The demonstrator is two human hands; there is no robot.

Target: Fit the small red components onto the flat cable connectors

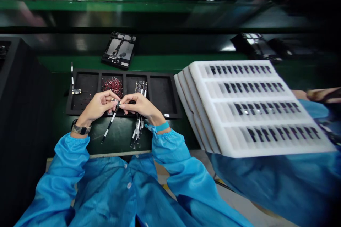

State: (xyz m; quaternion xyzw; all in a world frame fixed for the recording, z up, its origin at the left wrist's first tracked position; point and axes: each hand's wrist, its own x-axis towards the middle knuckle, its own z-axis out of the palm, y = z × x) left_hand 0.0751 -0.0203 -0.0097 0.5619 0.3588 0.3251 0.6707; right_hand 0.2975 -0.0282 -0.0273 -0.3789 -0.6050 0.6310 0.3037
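My left hand (pixel 99 107) and my right hand (pixel 141 106) meet over the front of a black divided tray (pixel 163 111). Between their fingertips they pinch a small circuit board (pixel 117 103), whose black-and-white flex cable (pixel 109 126) hangs down toward the table's front edge. A small dark item (pixel 132 101) shows at my right fingers; its kind is unclear. Behind my hands, one compartment holds a heap of tiny red-wired parts (pixel 113 84). More boards (pixel 141 86) lie beyond my right hand, with flex cables (pixel 137 129) trailing over the tray's front. Another board with a cable (pixel 76 91) rests on the tray's left rim.
Stacked white foam trays (pixel 253 96) with rows of dark parts stand tilted at the right, beside a co-worker's blue garment (pixel 266 181). A device housing (pixel 119 49) lies behind the black tray. A tall black case (pixel 23 113) borders the left. A green shelf (pixel 160 5) spans the back.
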